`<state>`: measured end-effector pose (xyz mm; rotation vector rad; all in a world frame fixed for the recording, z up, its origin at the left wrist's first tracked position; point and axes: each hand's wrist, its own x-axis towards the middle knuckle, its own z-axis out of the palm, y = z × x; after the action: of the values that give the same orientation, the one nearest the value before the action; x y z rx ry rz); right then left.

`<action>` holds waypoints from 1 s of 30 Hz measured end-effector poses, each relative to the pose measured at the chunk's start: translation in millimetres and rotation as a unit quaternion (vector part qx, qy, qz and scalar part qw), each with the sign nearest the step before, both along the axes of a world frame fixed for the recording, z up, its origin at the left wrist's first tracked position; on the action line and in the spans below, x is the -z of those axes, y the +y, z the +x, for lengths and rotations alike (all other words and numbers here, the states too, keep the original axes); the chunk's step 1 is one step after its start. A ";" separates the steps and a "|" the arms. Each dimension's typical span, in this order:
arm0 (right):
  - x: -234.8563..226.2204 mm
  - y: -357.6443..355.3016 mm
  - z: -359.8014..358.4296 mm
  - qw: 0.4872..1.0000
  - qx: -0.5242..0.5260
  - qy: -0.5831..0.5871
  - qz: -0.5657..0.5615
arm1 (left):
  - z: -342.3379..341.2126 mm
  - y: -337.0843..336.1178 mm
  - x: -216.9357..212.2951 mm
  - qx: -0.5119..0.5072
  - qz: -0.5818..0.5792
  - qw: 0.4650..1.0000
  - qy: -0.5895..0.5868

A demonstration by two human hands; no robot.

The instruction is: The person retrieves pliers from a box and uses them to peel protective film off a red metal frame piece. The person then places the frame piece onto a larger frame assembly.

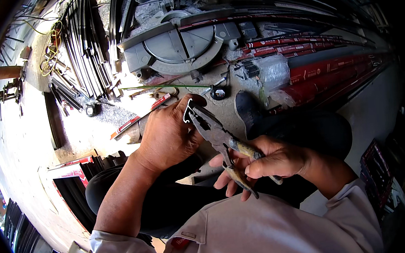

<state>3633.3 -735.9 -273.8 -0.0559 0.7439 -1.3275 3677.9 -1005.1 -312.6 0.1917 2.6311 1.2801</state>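
Note:
My left hand (167,131) is closed around a thin profile piece. Its bright, bent end edge (188,112) shows beside my thumb and forefinger; my hand hides the rest. In my right hand (274,159) is a pair of worn metal pliers (220,137) with dirty yellowish handles. The handles stand apart, with fingers behind and between them and the thumb on top. The pliers' head points up and left, its tip right beside the profile's end. Whether the jaws touch the profile I cannot tell.
Ahead is a grey saw base with a round slotted table (182,45). A black tape measure (218,92) lies before it. Red-wrapped profile bundles (331,69) lie right, dark bars (84,50) left. A red-and-white strip (140,117) lies beyond my left hand.

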 end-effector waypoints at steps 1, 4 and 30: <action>-1.4 -1.3 -0.3 1.000 -0.002 0.002 0.007 | 0.3 -0.1 -0.1 -0.002 -0.007 1.000 0.002; -2.8 -3.2 -0.5 1.000 0.003 0.000 0.003 | 0.0 0.7 -0.6 -0.009 -0.030 0.999 -0.005; 4.2 11.2 6.5 0.999 -0.005 -0.032 -0.032 | 2.1 2.0 16.6 0.011 0.261 0.965 -0.025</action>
<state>3639.8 -724.8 -278.0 -0.0678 0.6456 -1.3384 3680.0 -1003.1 -329.2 0.2618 2.1877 1.9152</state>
